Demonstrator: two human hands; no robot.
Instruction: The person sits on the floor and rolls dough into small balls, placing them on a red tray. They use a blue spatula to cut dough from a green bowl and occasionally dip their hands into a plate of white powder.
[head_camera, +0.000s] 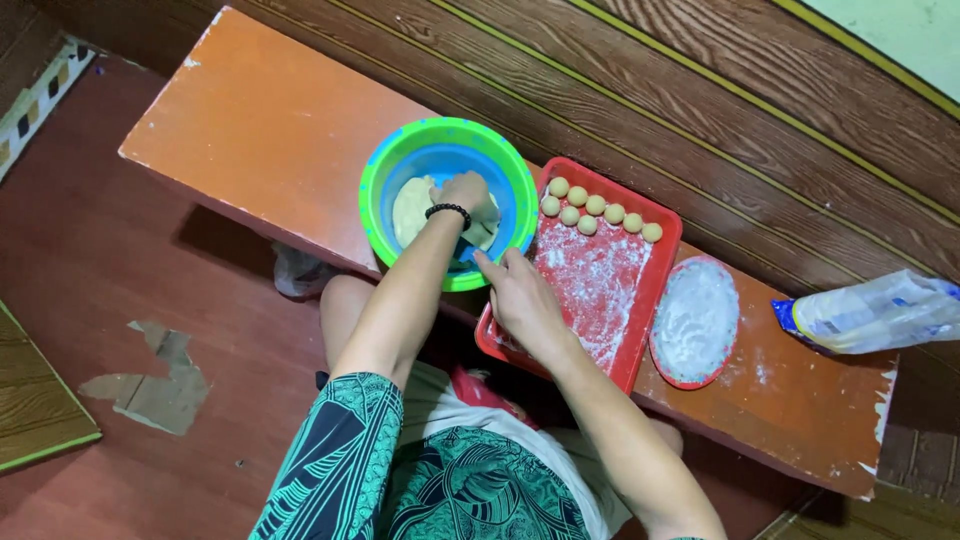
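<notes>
Reaching into bowl (449, 150) with left hand (466, 195), fingers curled and pressed down onto dough (412, 205); black bead bracelet (448, 210) round that wrist. Resting right hand (517, 290) at near rim of bowl, just where it meets tray (666, 262), fingers loosely bent with forefinger stretched toward bowl; cannot tell whether anything is pinched there. Lying pale and flattened inside blue hollow of green-rimmed bowl, dough, partly hidden under left hand. Standing side by side on orange bench (260, 120): bowl, then red tray touching it, then round plate (696, 322) heaped with flour just beside tray. Sitting along far edge of floured tray, small dough balls (598, 210) in two short rows, close together. Lying at far right end of bench, well apart from hands, clear bag (870, 312).
</notes>
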